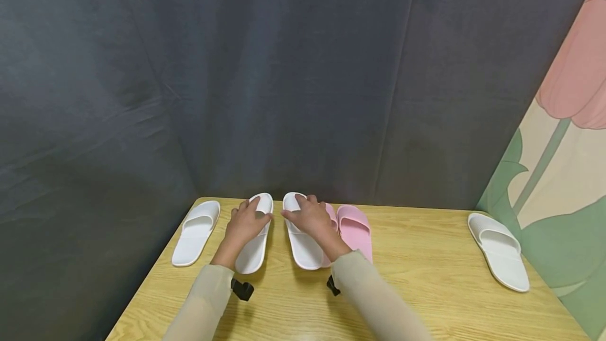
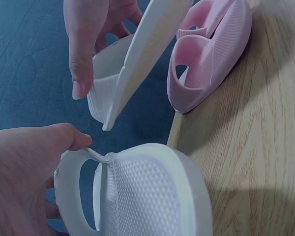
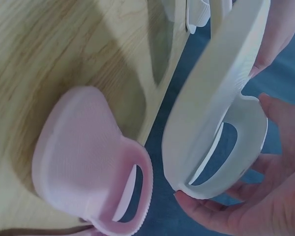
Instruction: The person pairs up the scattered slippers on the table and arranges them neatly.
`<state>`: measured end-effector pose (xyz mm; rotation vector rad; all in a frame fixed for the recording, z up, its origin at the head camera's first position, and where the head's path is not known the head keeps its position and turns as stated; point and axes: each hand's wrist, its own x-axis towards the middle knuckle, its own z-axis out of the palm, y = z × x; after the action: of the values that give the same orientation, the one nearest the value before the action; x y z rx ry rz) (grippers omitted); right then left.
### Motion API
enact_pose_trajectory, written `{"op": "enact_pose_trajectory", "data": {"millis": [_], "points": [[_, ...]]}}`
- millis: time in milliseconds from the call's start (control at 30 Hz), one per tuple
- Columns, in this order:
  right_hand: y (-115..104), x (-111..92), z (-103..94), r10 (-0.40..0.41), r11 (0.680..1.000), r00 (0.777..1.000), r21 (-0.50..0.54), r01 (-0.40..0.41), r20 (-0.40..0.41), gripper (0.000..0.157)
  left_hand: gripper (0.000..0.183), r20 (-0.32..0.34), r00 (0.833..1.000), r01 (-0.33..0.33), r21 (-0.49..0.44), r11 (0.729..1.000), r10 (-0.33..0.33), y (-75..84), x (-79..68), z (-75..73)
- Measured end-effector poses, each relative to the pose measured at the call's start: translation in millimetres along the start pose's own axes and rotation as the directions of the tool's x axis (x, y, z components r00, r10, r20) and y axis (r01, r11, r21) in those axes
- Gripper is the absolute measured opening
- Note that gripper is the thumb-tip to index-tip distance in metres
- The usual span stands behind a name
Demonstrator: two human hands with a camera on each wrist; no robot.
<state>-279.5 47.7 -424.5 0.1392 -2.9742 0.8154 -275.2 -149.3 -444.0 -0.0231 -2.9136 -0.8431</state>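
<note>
My left hand [image 1: 246, 223] grips a white slipper [image 1: 253, 253] by its strap, the thumb at the strap's edge in the left wrist view. Just to the right, my right hand [image 1: 313, 218] grips another white slipper [image 1: 305, 250] across the strap, with thumb and fingers at its two sides in the right wrist view. Both held slippers are raised over the table and tilted, a gap between them. Close beside the right hand lies a pair of pink slippers [image 1: 355, 228], the left one partly hidden behind the right hand and its slipper.
One more white slipper [image 1: 196, 233] lies at the table's left edge, and another [image 1: 499, 251] near the right edge. The wooden table [image 1: 426, 278] ends at a dark curtain [image 1: 303, 83]. A wall with painted tulips [image 1: 575, 72] stands on the right.
</note>
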Motion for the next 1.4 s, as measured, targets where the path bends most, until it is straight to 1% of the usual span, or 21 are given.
{"op": "enact_pose_trajectory", "data": {"millis": [133, 333, 500, 767, 1067, 1233, 1400], "points": [[-1.0, 3.7, 6.9, 0.020, 1.000, 1.000, 0.007, -0.020, -0.004, 0.075, 0.074, 0.007, 1.000, 0.007, -0.007, 1.000, -0.007, -0.5, 0.9, -0.5], [-1.6, 6.6, 13.9, 0.019, 0.999, 1.000, 0.040, -0.019, -0.010, 0.075, 0.073, 0.014, 1.000, 0.016, -0.005, 1.000, -0.016, -3.0, 1.3, -0.6], [-2.0, 8.8, 21.3, 0.016, 0.998, 1.000, 0.063, -0.015, -0.015, 0.074, 0.072, 0.012, 1.000, 0.015, 0.003, 1.000, -0.015, -7.0, 2.2, 2.5], [-6.1, 12.6, 30.3, 0.039, 0.998, 0.999, 0.055, -0.037, -0.027, 0.073, 0.071, 0.017, 1.000, 0.024, 0.002, 1.000, -0.024, -11.8, 5.3, 8.1], [-11.6, 15.4, 38.4, 0.020, 0.999, 0.999, 0.049, -0.019, -0.038, 0.073, 0.071, 0.001, 1.000, 0.007, 0.001, 1.000, -0.007, -18.9, 9.4, 11.8], [-11.5, 16.8, 43.5, 0.035, 0.998, 0.999, 0.052, -0.033, -0.035, 0.074, 0.071, 0.006, 1.000, 0.003, -0.003, 1.000, -0.003, -22.6, 10.9, 14.8], [-12.2, 17.9, 48.3, 0.053, 0.997, 0.998, 0.054, -0.052, -0.027, 0.074, 0.072, 0.020, 1.000, 0.015, -0.014, 1.000, -0.014, -27.4, 13.8, 16.9]]}}
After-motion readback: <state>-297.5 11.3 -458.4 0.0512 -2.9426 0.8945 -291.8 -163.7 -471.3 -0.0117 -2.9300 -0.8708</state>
